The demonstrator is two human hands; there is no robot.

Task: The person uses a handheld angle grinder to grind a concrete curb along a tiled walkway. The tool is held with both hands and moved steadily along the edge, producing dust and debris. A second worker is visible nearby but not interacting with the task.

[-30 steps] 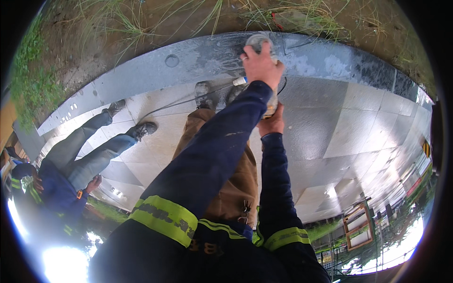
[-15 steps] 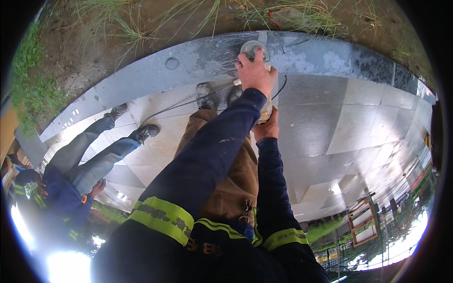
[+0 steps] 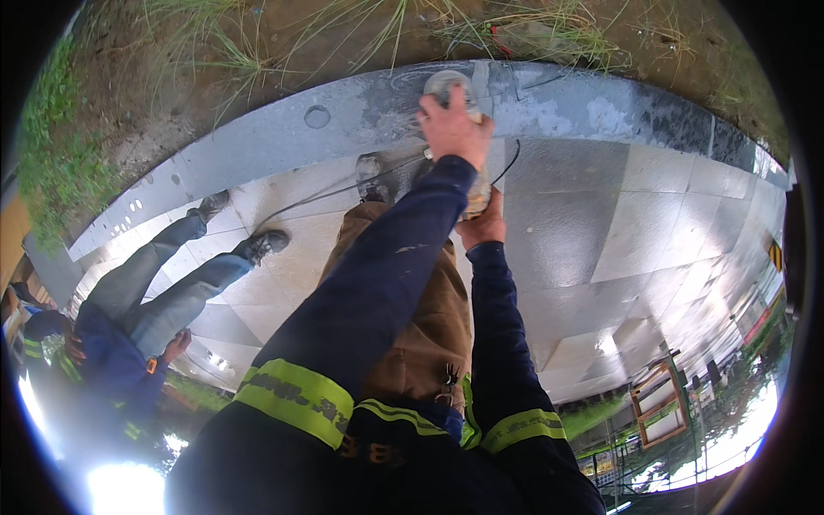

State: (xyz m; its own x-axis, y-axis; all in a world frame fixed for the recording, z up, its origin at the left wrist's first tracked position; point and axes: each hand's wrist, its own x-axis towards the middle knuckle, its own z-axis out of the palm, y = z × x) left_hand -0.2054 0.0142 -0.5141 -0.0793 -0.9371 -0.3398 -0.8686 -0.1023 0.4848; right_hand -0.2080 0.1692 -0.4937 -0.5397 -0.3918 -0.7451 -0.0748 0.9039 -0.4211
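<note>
With both hands I hold a dusty, pale angle grinder (image 3: 476, 199) over the grey stone kerb (image 3: 562, 103). My left hand (image 3: 458, 136) is closed over its front end, right behind the round disc guard (image 3: 444, 82). At the rear of the body, my right hand (image 3: 487, 225) wraps round the grip; its fingers are partly hidden. The round head lies at the kerb's top face, where pale smeared marks show around it. My left sleeve covers part of the tool. A dark cord (image 3: 330, 192) runs across the paving at the left.
Pale stone paving (image 3: 566, 223) lies on my side of the kerb; soil and grass tufts (image 3: 232, 56) lie beyond. My boot (image 3: 372, 176) stands close to the kerb. At the left, another person (image 3: 129, 335) in jeans and dark jacket stands near the cord. A wooden frame (image 3: 659, 403) is at lower right.
Both hands and the grinder have shifted slightly left, the front end most. The hold on the tool stays the same.
</note>
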